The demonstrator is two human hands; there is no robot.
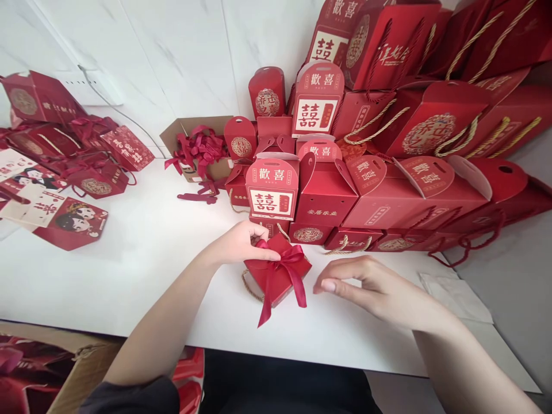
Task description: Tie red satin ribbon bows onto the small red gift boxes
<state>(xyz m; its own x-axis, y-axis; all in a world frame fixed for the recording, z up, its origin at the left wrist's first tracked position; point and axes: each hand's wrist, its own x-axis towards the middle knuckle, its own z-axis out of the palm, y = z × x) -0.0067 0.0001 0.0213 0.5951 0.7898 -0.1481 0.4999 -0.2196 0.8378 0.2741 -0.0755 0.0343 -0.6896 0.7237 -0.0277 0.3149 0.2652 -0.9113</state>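
Note:
A small red gift box [276, 275] with a red ribbon bow [285, 265] tied on top and a gold rope handle lies on the white table [142, 270] in front of me. My left hand [241, 242] rests on the box's upper left corner, its fingertips pinching the bow's loop. My right hand [366, 284] hovers just right of the box, fingers curled and apart, holding nothing. The ribbon's tails hang down toward the table's near edge.
A tall pile of red gift boxes and bags [388, 155] fills the back right. A cardboard box of red ribbons [198, 149] stands behind. Flat unfolded red boxes [64, 172] lie at the left. White paper [457, 296] lies at the right.

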